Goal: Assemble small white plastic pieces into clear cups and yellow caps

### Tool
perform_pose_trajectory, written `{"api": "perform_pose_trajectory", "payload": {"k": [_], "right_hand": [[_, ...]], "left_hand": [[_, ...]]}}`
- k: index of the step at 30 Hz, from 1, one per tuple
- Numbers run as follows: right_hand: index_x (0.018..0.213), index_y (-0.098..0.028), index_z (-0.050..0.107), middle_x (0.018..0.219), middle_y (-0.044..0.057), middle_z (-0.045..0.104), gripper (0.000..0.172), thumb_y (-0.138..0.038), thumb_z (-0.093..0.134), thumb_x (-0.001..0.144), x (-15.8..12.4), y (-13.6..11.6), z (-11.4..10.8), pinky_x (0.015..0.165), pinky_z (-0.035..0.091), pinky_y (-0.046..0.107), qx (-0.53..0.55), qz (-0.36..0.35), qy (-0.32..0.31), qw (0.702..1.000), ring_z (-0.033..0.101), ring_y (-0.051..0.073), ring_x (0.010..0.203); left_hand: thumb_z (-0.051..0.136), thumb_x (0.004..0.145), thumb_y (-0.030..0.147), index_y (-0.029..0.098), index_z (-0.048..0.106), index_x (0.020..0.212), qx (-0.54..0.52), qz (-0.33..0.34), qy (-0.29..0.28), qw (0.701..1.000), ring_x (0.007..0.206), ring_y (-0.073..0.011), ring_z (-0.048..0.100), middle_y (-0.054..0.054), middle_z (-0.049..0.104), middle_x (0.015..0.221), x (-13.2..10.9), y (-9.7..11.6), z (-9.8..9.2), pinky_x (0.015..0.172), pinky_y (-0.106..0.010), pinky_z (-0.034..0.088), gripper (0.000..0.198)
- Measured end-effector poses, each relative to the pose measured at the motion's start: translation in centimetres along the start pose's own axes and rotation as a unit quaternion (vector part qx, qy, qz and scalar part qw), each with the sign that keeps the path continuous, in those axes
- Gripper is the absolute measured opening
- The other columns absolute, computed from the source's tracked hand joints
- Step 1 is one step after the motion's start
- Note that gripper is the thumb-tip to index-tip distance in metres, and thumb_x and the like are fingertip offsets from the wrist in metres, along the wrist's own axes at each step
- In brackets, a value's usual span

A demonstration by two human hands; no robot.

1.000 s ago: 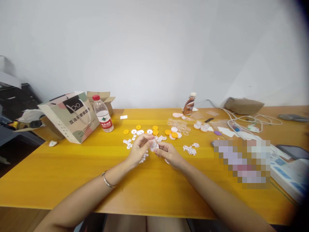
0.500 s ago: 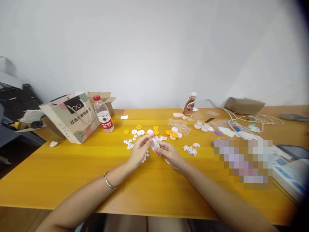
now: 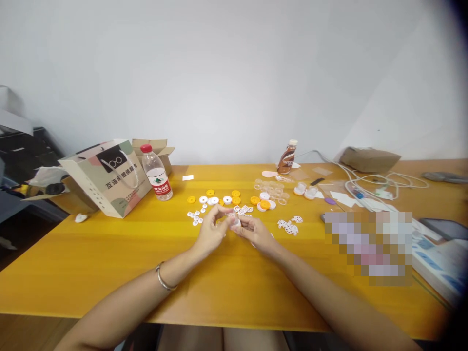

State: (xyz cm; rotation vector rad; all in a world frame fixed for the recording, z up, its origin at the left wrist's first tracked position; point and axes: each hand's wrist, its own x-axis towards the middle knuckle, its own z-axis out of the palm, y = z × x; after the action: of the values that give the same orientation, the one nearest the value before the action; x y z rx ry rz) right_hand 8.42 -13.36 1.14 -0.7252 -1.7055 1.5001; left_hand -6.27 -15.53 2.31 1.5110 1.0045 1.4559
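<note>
Yellow table [image 3: 109, 273]; left hand [image 3: 211, 228] and right hand [image 3: 259, 235], both nearly closed, pinch clear plastic piece [image 3: 233, 222], right of water bottle [image 3: 158, 176]. Likely light, stiff, slippery; hold by sides.

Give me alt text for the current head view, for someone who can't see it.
A person's left hand and right hand hold a small translucent piece between their fingertips over a yellow-brown table. Beyond them lie orange discs and white discs, with a red-capped bottle farther left.
</note>
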Motion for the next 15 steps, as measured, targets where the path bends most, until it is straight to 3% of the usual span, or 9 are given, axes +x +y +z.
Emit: {"api": "perform_pose_trajectory", "payload": {"k": [2, 4, 6, 9, 11, 13, 15], "right_hand": [[0.077, -0.015, 0.059, 0.062, -0.001, 0.047, 0.027, -0.041, 0.058, 0.071, 0.1, -0.1, -0.3, 0.052, 0.033, 0.021, 0.057, 0.017, -0.024, 0.998, 0.040, 0.009, 0.054], [0.076, -0.014, 0.059, 0.062, -0.001, 0.047, 0.027, -0.041, 0.057, 0.071, 0.1, -0.3, -0.4, 0.051, 0.032, 0.020, 0.063, 0.019, -0.033, 0.997, 0.039, 0.008, 0.053], [0.079, -0.014, 0.060, 0.065, -0.001, 0.050, 0.027, -0.040, 0.059, 0.071, 0.1, -0.6, -0.2, 0.054, 0.033, 0.021, 0.027, 0.013, -0.036, 0.999, 0.043, 0.009, 0.058], [0.084, -0.016, 0.061, 0.073, 0.000, 0.055, 0.027, -0.039, 0.060, 0.070, 0.1, -0.7, 0.1, 0.060, 0.037, 0.023, -0.019, 0.011, -0.038, 0.999, 0.048, 0.012, 0.066], [0.085, -0.016, 0.062, 0.075, 0.001, 0.057, 0.028, -0.039, 0.059, 0.071, 0.1, -0.6, 0.2, 0.064, 0.039, 0.025, -0.027, 0.012, -0.035, 0.999, 0.051, 0.014, 0.069], [0.088, -0.017, 0.062, 0.079, 0.002, 0.059, 0.029, -0.040, 0.059, 0.071, 0.2, -0.5, 0.1, 0.068, 0.041, 0.027, -0.038, 0.010, -0.028, 0.999, 0.053, 0.016, 0.073], [0.090, -0.017, 0.062, 0.082, 0.002, 0.061, 0.031, -0.041, 0.058, 0.071, 0.2, -0.4, 0.0, 0.070, 0.041, 0.028, -0.058, 0.004, -0.024, 0.998, 0.054, 0.017, 0.075]], "left_hand": [[0.056, 0.077, 0.032, 0.018, 0.053, 0.094, -0.071, -0.040, -0.127, 0.989, 0.089, -0.0185, 0.056, -0.008, 0.060, 0.097, 0.7, 0.9, -1.0, 0.079, -0.032, 0.042, 0.023], [0.055, 0.077, 0.033, 0.019, 0.054, 0.101, -0.070, -0.041, -0.203, 0.976, 0.102, -0.0208, 0.051, -0.009, 0.056, 0.109, 1.3, 1.6, -2.0, 0.085, -0.033, 0.039, 0.028], [0.057, 0.076, 0.033, 0.021, 0.052, 0.107, 0.004, -0.021, -0.191, 0.981, 0.107, -0.0206, 0.048, -0.008, 0.052, 0.117, 1.8, 2.2, -2.7, 0.086, -0.032, 0.039, 0.033], [0.060, 0.072, 0.033, 0.021, 0.057, 0.097, 0.163, 0.019, -0.137, 0.977, 0.093, -0.0188, 0.054, -0.006, 0.059, 0.101, 2.0, 2.8, -3.2, 0.079, -0.031, 0.041, 0.027], [0.057, 0.075, 0.031, 0.020, 0.062, 0.089, 0.204, 0.045, -0.196, 0.958, 0.089, -0.0182, 0.056, -0.005, 0.061, 0.092, 2.0, 3.2, -3.5, 0.080, -0.031, 0.042, 0.018], [0.051, 0.079, 0.028, 0.023, 0.062, 0.093, 0.196, 0.067, -0.268, 0.941, 0.097, -0.0188, 0.053, -0.006, 0.060, 0.101, 2.1, 3.7, -3.8, 0.086, -0.032, 0.040, 0.019], [0.053, 0.078, 0.029, 0.025, 0.059, 0.102, 0.220, 0.080, -0.244, 0.941, 0.103, -0.0199, 0.051, -0.007, 0.057, 0.109, 2.1, 4.0, -4.0, 0.089, -0.034, 0.038, 0.025]]}}
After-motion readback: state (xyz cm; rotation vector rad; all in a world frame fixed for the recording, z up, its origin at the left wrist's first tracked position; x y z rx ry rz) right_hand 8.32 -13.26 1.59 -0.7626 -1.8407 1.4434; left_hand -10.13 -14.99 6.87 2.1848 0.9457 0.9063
